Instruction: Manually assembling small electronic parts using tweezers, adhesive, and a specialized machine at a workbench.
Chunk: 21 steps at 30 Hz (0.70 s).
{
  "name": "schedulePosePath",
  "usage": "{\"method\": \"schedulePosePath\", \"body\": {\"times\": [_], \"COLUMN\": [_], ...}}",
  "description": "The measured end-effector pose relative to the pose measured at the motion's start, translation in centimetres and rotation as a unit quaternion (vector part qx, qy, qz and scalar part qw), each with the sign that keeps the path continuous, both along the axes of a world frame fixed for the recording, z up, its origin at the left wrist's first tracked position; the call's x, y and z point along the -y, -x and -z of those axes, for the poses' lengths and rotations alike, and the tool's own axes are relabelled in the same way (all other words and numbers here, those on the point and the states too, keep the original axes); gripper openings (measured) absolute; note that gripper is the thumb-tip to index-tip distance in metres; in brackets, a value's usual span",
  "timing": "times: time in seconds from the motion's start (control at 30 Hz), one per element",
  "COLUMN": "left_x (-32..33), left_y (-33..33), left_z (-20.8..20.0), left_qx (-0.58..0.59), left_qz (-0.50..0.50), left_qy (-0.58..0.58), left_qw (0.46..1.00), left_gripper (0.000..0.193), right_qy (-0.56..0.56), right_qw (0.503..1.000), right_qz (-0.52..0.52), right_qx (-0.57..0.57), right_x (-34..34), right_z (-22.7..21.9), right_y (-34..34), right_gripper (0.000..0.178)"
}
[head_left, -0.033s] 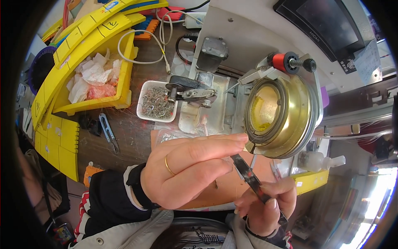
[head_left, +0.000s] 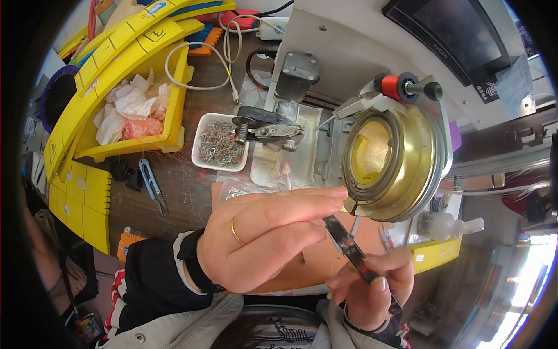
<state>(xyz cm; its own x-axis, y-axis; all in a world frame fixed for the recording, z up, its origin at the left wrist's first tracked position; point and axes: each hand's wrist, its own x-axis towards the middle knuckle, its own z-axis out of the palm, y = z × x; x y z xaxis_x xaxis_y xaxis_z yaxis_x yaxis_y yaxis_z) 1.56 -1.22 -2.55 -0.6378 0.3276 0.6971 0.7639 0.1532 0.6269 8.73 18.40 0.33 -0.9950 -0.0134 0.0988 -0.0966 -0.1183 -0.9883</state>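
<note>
My left hand (head_left: 261, 238), with a gold ring on one finger, reaches to the lower left rim of a round brass drum (head_left: 415, 168) on the machine. Its fingers are pressed together, and whatever sits between fingertips and thumb is hidden. In my right hand (head_left: 383, 285) a narrow, flat, dark metal tool (head_left: 347, 243) is gripped between thumb and fingers. The tool slants up to the left, its upper end just beneath my left fingertips. Left of the drum, a metal arm with a spring (head_left: 279, 134) juts out over a white tray.
A white dish (head_left: 221, 142) of small metal hooks stands left of the machine. Blue thread snips (head_left: 152, 183) lie on the brown table. Farther left, a yellow bin (head_left: 180, 125) holds crumpled paper. A red thread spool (head_left: 398, 87) sits above the drum; a clear bottle (head_left: 442, 225) lies right.
</note>
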Motion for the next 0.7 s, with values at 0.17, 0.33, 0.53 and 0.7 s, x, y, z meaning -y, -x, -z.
{"method": "schedulePosePath", "body": {"times": [0.17,0.33,0.53,0.7], "left_x": [-0.2,0.0,0.3,-0.4], "left_y": [0.1,0.0,0.1,-0.3], "left_z": [0.1,-0.2,-0.3,-0.8], "left_qx": [0.007,0.008,-0.003,0.037], "left_qz": [0.004,0.017,0.029,0.011], "left_qy": [-0.004,0.003,0.021,0.070], "left_qw": [1.000,1.000,0.999,0.997], "left_gripper": [0.024,0.025,0.027,0.025], "right_qy": [0.064,0.047,-0.023,-0.470], "right_qw": [0.998,0.999,0.984,0.860], "right_qz": [-0.013,-0.004,0.089,-0.059], "right_qx": [0.018,-0.013,-0.152,-0.189], "right_x": [-0.3,-1.3,-3.6,-6.8], "right_z": [0.0,0.1,1.5,2.2], "right_y": [0.0,-0.3,-2.2,-2.1], "right_gripper": [0.025,0.026,0.021,0.051]}}
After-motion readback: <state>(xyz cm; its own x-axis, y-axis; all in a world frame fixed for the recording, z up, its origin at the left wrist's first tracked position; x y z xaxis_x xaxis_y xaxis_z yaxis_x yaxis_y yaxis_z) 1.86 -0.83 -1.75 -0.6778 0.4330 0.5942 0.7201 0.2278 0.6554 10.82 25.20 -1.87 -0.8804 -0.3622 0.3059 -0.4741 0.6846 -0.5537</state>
